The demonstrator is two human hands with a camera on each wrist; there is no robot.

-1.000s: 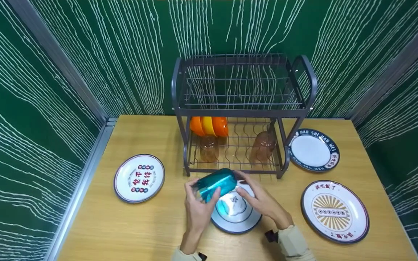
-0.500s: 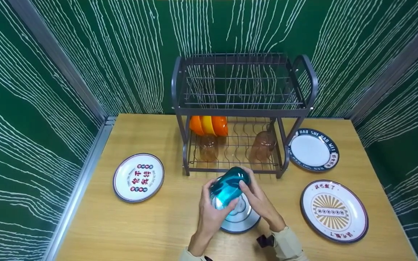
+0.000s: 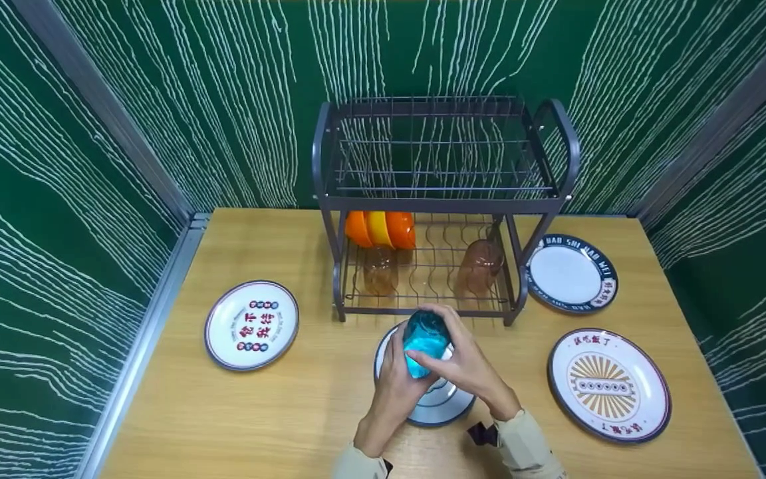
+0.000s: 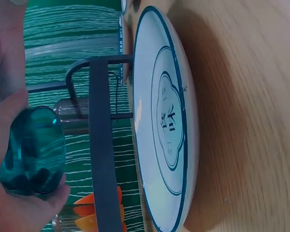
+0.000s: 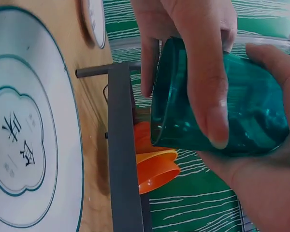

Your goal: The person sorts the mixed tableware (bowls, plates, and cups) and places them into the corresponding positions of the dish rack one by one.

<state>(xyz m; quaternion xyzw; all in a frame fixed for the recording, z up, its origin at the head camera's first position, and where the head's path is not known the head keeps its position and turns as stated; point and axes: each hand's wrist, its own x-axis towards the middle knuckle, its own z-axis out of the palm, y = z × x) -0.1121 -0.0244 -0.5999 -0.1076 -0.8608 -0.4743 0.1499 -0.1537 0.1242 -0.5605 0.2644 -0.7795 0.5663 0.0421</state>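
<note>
Head view: left grip [image 3: 396,384] and right grip [image 3: 468,360] (both curved) hold a teal glass [image 3: 426,338].

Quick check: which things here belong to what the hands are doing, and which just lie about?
In the job, judging by grip: teal glass, left hand, right hand.

Likely just about: lower plate, dark rack, orange and yellow bowls, pinkish glasses, left plate, navy-bordered plate, sunburst plate.

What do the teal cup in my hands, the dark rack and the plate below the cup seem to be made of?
Teal cup: glossy tinted glass or clear plastic, can't tell which; see-through with bright highlights.
Dark rack: probably metal with a smooth dark coating, judging by its slim, wiry build.
Plate: likely glazed ceramic, perhaps melamine, given its shiny white surface.
</note>
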